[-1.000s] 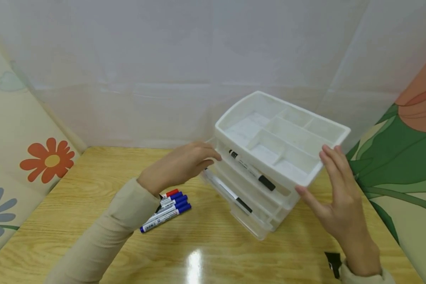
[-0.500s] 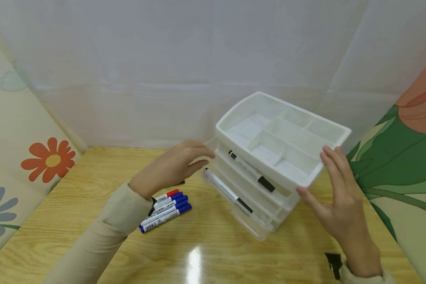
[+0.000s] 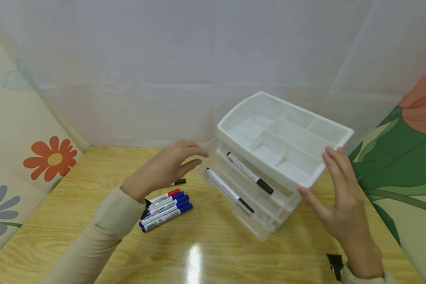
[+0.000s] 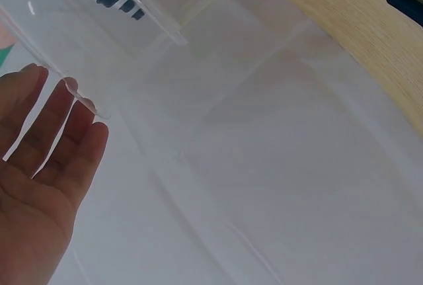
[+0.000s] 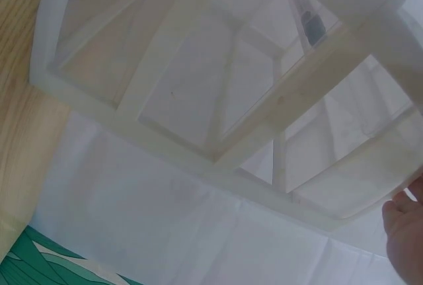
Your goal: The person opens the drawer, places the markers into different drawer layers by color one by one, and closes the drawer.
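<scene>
A white plastic drawer cabinet (image 3: 269,157) stands turned at an angle, with a divided tray on top. My left hand (image 3: 165,167) is at the front lip of its pulled-out top clear drawer (image 4: 73,40), fingertips curled against the edge in the left wrist view. A black-capped marker (image 3: 250,172) lies in this drawer. Below it, another black-capped marker (image 3: 228,190) shows in a lower drawer that also sticks out. My right hand (image 3: 344,209) rests on the cabinet's right side, thumb near the front corner and fingers extended along the rim.
Several blue-capped markers (image 3: 167,215) and a red-capped one (image 3: 168,195) lie together on the wooden table (image 3: 127,256), left of the cabinet. Behind them is a black-capped marker (image 3: 179,182), partly hidden by the left hand. A white sheet (image 3: 127,79) covers the back.
My left hand has moved left, drawing the top clear drawer further out with its marker. The black-capped marker on the table has come into view. The right hand keeps its place on the cabinet.
</scene>
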